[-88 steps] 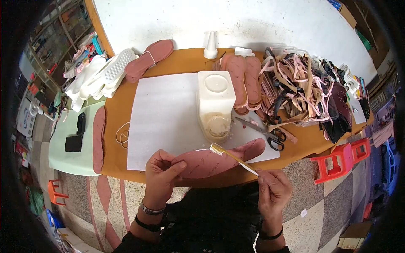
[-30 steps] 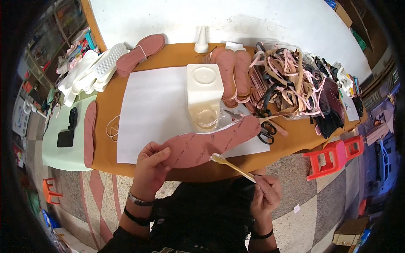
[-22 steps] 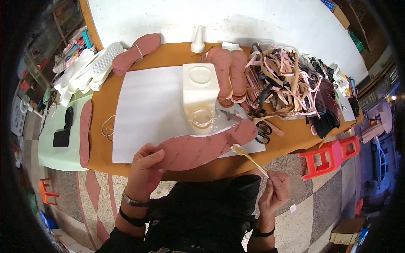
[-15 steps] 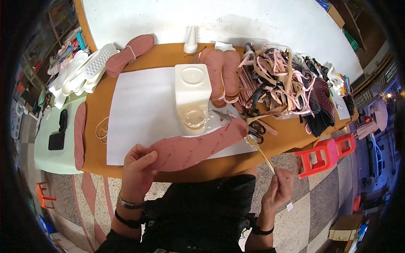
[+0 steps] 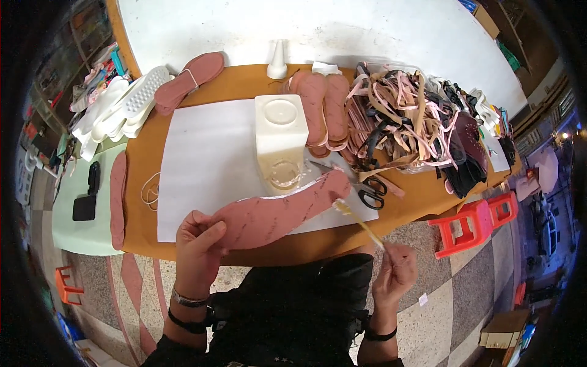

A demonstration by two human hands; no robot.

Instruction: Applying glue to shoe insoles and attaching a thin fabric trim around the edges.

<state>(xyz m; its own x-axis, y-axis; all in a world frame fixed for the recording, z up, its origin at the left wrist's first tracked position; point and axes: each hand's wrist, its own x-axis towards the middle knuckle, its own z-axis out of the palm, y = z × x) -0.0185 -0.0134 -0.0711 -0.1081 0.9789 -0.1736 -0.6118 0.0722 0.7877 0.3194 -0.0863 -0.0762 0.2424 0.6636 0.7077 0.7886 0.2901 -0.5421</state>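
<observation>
A reddish-pink insole [image 5: 278, 213] is pinched at its left end by my left hand [image 5: 202, 240], thumb on top, and held above the table's front edge. White paste shows along its far edge. In my right hand [image 5: 394, 275] is a thin brush [image 5: 365, 227] with a yellowish handle. Its head, coated in white paste, meets or nearly meets the insole's near edge by the right end. Just beyond the insole stands a cream-coloured block-shaped container [image 5: 281, 131], white paste smeared around its lower hollow.
Black-handled scissors [image 5: 371, 194] lie right of the insole. Stacked insoles [image 5: 313, 104] and a heap of straps [image 5: 403, 116] fill the back right. White soles [image 5: 122, 110] and a tied insole bundle [image 5: 189, 79] lie back left. White paper [image 5: 195, 165] covers the table's middle; a red stool [image 5: 461, 229] stands right.
My right hand and the brush have moved left, and the brush head has gone from the insole's right tip to its near edge. White paste along the far edge shows more plainly.
</observation>
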